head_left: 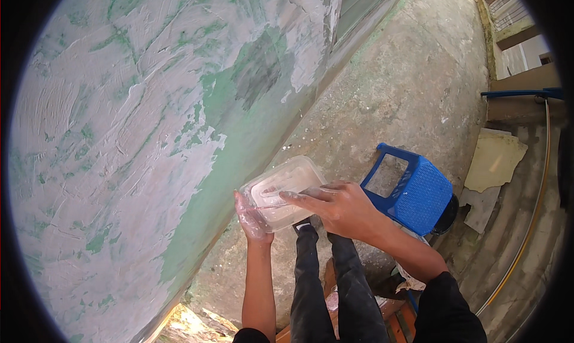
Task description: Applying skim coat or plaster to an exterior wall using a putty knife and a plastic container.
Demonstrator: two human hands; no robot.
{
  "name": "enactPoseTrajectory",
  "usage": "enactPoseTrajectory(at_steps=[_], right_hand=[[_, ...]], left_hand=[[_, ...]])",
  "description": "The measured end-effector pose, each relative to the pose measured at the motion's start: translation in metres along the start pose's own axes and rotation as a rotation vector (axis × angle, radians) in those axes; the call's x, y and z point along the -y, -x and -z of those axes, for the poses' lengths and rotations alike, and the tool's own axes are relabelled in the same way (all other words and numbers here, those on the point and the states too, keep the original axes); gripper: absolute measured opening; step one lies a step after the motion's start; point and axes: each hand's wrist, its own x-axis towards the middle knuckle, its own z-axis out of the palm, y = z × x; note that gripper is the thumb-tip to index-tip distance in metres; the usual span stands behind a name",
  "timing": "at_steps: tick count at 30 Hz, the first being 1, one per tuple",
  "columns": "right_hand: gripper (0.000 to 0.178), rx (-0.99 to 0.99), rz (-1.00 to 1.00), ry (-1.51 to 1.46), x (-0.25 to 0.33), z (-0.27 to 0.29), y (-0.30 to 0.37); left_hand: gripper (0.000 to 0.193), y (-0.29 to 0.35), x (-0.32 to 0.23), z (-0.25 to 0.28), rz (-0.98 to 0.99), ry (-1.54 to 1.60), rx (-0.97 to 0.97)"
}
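My left hand (254, 218), smeared with white, grips a translucent rectangular plastic container (308, 169) from its left side. White paste shows on the container's bottom. Over the container reaches my right hand (335, 206), its index finger stretched across the inside and the other fingers curled. A thin, flat edge (272, 207) shows just below that fingertip; what it belongs to I cannot make out. Whitish residue coats the right fingers. To the left rises a green wall (197, 235), partly covered with rough white plaster (119, 145).
A blue plastic stool (421, 193) lies on its side on the concrete floor (406, 86), right of my hands. Behind it is a black round object (445, 216). Broken flat boards (495, 159) and a yellow-grey hose (532, 223) lie by the steps (508, 247) at right.
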Motion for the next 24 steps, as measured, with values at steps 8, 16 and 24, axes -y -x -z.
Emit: enactPoseTrajectory(at_steps=[8, 16, 24], right_hand=[[0.047, -0.365, -0.426, -0.751, -0.014, 0.003, -0.012], [0.041, -0.45, -0.621, -1.225, -0.023, -0.021, -0.014], [0.035, -0.997, -0.455, -1.303, -0.005, -0.059, -0.059]], left_hand=[[0.068, -0.01, -0.011, -0.007, 0.001, 0.011, 0.009], [0.069, -0.005, -0.02, -0.01, -0.003, -0.034, 0.004], [0.069, -0.014, -0.021, 0.033, 0.06, -0.046, 0.028]])
